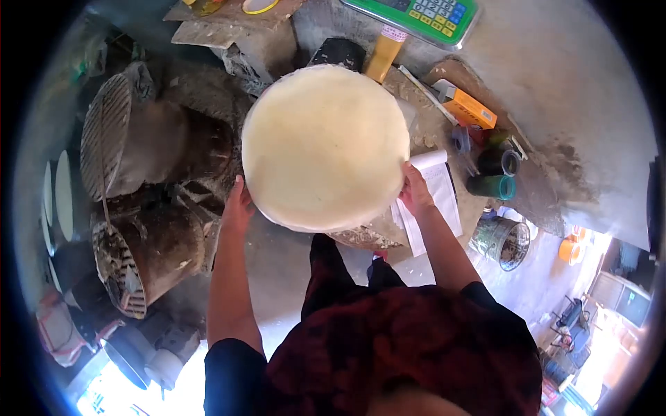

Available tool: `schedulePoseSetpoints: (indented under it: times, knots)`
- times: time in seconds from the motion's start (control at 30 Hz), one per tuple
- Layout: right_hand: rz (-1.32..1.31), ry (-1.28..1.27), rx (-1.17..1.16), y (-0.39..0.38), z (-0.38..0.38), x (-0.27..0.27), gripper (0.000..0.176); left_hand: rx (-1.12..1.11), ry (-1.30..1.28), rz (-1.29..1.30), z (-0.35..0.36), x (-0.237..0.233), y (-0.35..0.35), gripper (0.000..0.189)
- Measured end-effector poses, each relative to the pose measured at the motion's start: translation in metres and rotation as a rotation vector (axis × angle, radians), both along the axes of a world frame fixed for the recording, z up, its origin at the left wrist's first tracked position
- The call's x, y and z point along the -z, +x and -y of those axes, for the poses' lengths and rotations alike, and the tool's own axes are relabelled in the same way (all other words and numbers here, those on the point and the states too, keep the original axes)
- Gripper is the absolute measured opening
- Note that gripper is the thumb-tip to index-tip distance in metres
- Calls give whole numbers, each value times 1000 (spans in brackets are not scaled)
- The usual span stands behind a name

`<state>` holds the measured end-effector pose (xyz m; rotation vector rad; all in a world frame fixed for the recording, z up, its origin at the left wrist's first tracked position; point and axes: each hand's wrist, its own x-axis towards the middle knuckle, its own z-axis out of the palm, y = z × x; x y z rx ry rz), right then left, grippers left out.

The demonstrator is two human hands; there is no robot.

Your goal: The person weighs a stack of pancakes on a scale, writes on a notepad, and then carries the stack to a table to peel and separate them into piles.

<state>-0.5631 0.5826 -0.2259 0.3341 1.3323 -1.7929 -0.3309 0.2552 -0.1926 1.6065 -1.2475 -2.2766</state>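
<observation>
A large round, pale-yellow slab (326, 149) with a whitish edge fills the middle of the view. It looks smooth and thick, and its exact kind cannot be made out. At its lower left rim is my left hand (239, 201), thumb pointing up along the side and the other fingers mostly hidden. My right hand (415, 191) grips the opposite rim, its fingers reaching partly under the edge. Between them the slab is held over the near edge of a cluttered table. Just beyond my right wrist lies an open notebook (438, 187) with handwriting.
A green scale (416, 17) is at the top. Behind the slab stands a yellow bottle-like container (385, 55). An orange box (468, 107) and a teal cup (492, 186) sit to the right. Large round barrels (156, 256) stand at left. A tin bucket (503, 243) is below right.
</observation>
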Motion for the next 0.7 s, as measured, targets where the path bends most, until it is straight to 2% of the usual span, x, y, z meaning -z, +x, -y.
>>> schedulePoseSetpoints:
  times: [0.03,0.1,0.2,0.4,0.53,0.6,0.7]
  knots:
    - [33,-79,46,-2,8,-1,59,-7,61,-88,10,7,-7,65]
    - [32,-26,97,-3,18,-5,57,-25,192,-271,24,25,-21,64]
    - [17,38,130,-2,18,2,55,-60,315,-381,29,32,-34,59]
    - [63,165,137,-4,21,-28,49,-30,282,-339,35,42,-35,55]
    - [9,214,76,-4,22,-32,45,-27,278,-250,40,32,-37,52]
    - [8,134,37,-4,23,-36,46,-19,224,-179,41,31,-36,51]
    - [15,22,65,0,28,-53,45,37,171,-182,40,2,-36,51]
